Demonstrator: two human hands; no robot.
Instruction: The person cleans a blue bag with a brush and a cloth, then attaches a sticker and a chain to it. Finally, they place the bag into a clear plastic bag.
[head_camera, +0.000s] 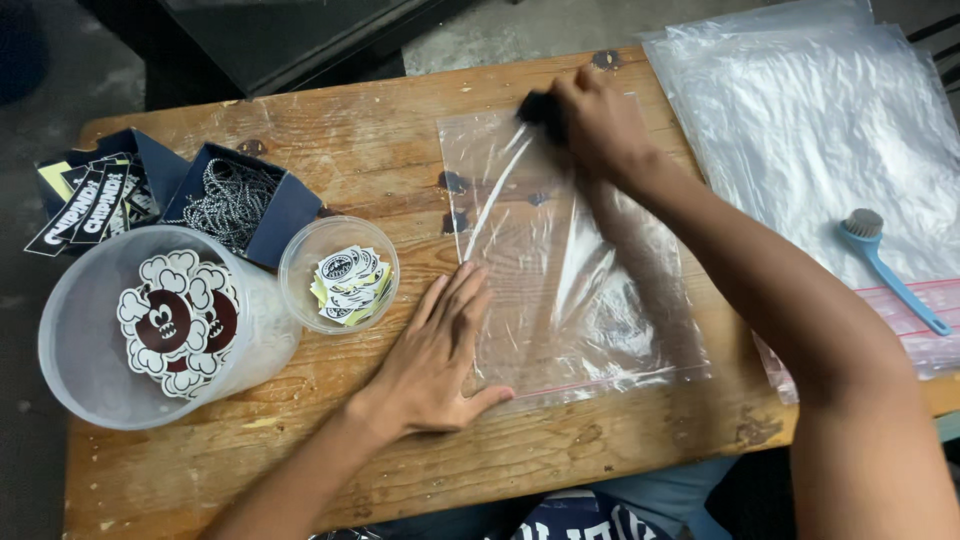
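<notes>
**Two hands on a clear zip bag at a wooden table**

A clear plastic zip bag (560, 260) lies flat on the wooden table (380, 150), near its middle, with its red-lined closure edge toward the person. The left hand (440, 350) rests palm down with fingers spread and flat, pinning the bag's near left corner to the wood; it grips nothing. The right hand (600, 125) is at the bag's far edge, fingers curled around a small dark object (538, 106) pressed against the plastic; motion blur hides what that object is.

To the right, a stack of larger clear bags (810, 120) overhangs the table, and a blue brush (890, 265) with a round bristle head lies on top of it. On the left stand a large translucent tub (90, 340) holding cloud-shaped cartoon stickers, a small clear round cup (338, 272) of smaller stickers just beside it, a dark box of metal ball chains (235, 200), and another dark box of black-and-white labels (95, 200).
</notes>
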